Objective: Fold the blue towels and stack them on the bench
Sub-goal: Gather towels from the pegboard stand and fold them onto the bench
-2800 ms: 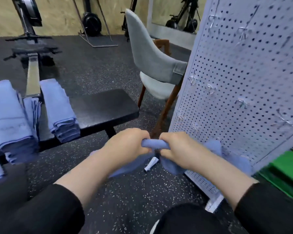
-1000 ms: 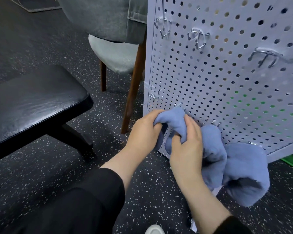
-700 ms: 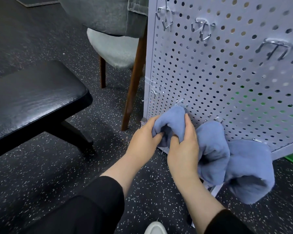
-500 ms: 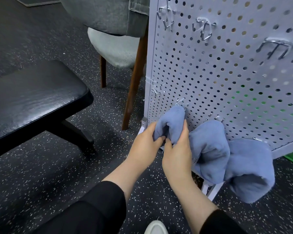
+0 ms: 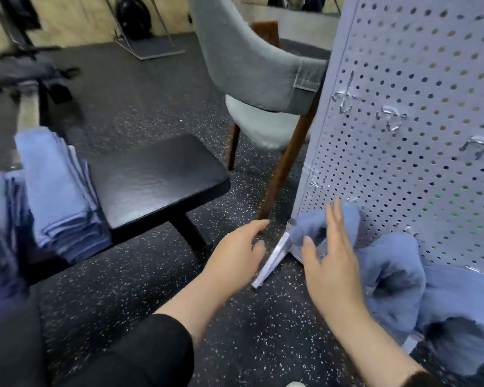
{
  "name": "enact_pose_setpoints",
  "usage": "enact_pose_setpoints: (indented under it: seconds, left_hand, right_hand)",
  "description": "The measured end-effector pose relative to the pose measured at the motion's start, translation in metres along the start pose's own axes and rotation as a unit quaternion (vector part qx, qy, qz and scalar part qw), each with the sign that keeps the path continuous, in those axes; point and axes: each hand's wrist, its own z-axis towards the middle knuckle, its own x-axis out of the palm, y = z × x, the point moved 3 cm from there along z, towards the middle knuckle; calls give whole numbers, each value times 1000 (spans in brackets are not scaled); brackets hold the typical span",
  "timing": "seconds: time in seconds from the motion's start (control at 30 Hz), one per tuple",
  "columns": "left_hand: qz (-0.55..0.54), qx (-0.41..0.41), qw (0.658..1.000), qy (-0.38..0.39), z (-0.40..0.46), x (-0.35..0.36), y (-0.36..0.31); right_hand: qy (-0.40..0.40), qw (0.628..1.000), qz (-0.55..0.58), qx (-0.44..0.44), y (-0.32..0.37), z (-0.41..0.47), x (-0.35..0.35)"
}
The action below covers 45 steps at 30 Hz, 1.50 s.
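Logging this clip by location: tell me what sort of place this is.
Probably a gym: speckled rubber floor, a black padded bench, and what looks like exercise equipment behind it.

Even indoor light; motion blur toward edges.

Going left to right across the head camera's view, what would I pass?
Stack of folded blue towels → black bench → left hand → right hand → hanging blue towel.
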Motion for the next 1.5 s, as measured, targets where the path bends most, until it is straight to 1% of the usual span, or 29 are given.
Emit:
enact_pose_setpoints:
  seconds: [0.1,0.23,0.37,0.47,0.57,0.77,0.93,1.13,1.23,1.33,1.43,1.5]
  left_hand:
    - [51,-7,996,-66,-38,-75,9]
    - [105,-37,978,-179,-100,-168,28]
    - [130,-92,953,-257,-165,-223,67]
    - [133,-138,943,-274,-201,-242,97]
    - [155,-149,941,-263,-219,-249,115]
    - [189,-137,936,-262,-225,-257,145]
    - [200,-118,935,-267,-215,-260,151]
    - [191,-116,932,-285,-203,-264,152]
    - [185,-112,929,-300,-197,-266,148]
    - [177,-89,928,-315,-193,-265,139]
    - [155,-39,918,-364,-189,-266,121]
    - [123,-7,899,-419,-185,-267,105]
  right_hand:
    - [81,993,-6,-83,64,7,4]
    - [159,970,-25,-185,160,2,25]
    - [220,938,-54,-262,246,-27,63]
    - [259,916,-98,-291,290,-49,104]
    - [283,902,-136,-295,311,-54,152]
    - [266,902,-213,-265,314,-30,232]
    - [268,868,-310,-281,302,-19,278]
    - [206,878,-305,-305,296,-14,290]
    - [183,884,-297,-311,301,-3,285]
    - [123,910,-234,-320,327,25,252]
    - [73,904,-213,-364,371,53,193]
    - [73,893,-216,-389,399,64,148]
